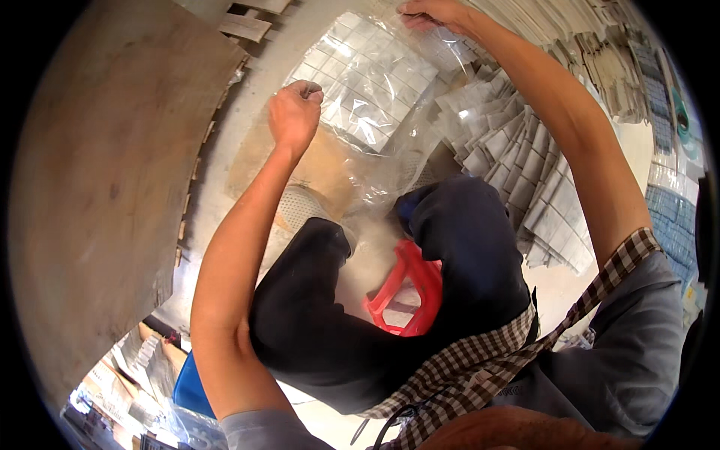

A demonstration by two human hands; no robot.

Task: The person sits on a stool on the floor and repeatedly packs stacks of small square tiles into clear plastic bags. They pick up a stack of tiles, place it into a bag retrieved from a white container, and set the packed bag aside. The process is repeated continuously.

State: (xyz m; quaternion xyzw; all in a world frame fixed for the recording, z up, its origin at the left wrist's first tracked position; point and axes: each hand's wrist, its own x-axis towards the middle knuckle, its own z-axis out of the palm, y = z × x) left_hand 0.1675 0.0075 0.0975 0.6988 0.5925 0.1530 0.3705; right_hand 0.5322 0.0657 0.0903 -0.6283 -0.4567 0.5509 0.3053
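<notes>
The left hand (294, 114) is curled tight, its fingers (307, 90) pinched narrow on the left edge of a clear plastic bag (390, 150); the right hand (435, 13) is raised farther off, its fingers folded shut on the bag's upper right corner, so the film stretches between the two sets of fingers; inside the bag, just right of the left fingers and below the right ones, lies a square sheet of small pale mosaic tiles (367, 82), tilted like a diamond; the slack lower part of the bag hangs down from the fingers toward the person's dark-trousered knees (457, 225); below the left fingers a brown cardboard sheet (322, 169) lies on the pale floor (247, 112); right of the bag, below the right forearm, a fanned stack of grey tile sheets (517, 157) spreads out; well beneath both hands, between the knees, a red plastic stool (409, 292) shows; far left of the left fingers stands a large brown board (105, 172).
</notes>
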